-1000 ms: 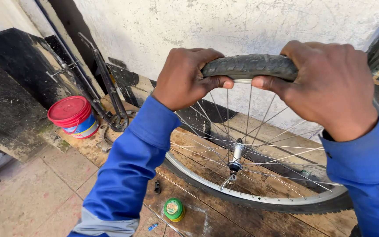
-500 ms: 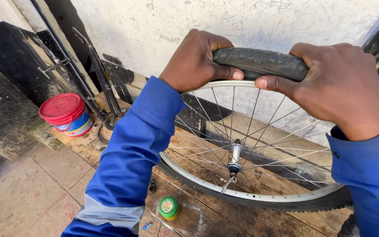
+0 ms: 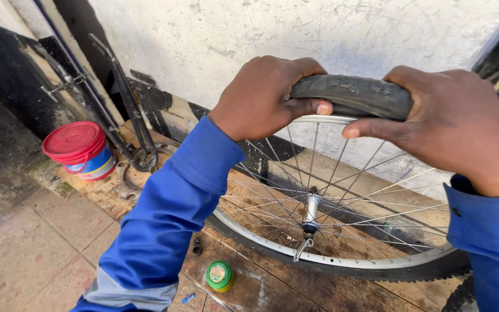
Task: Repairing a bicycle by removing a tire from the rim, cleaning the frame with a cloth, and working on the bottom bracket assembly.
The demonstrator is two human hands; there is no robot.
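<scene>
A spoked bicycle wheel (image 3: 310, 211) stands upright on a wooden board, its black tyre (image 3: 353, 95) running over the top of the silver rim. My left hand (image 3: 264, 95) grips the tyre at the top left, thumb pressed under it against the rim. My right hand (image 3: 451, 124) wraps over the tyre at the top right, thumb pointing left beneath it. Both arms wear blue sleeves. The hub and axle (image 3: 309, 216) show between the spokes.
A red-lidded plastic tub (image 3: 79, 149) sits on the left beside a leaning black bicycle frame (image 3: 125, 110). A small green round tin (image 3: 220, 275) lies on the wooden board (image 3: 272, 286) near the wheel's base. A rough white wall (image 3: 295, 34) stands behind; tiled floor lies lower left.
My view has shifted slightly to the left and closer. Both hands keep their grip on the tyre top, with the left thumb now further under the tyre.
</scene>
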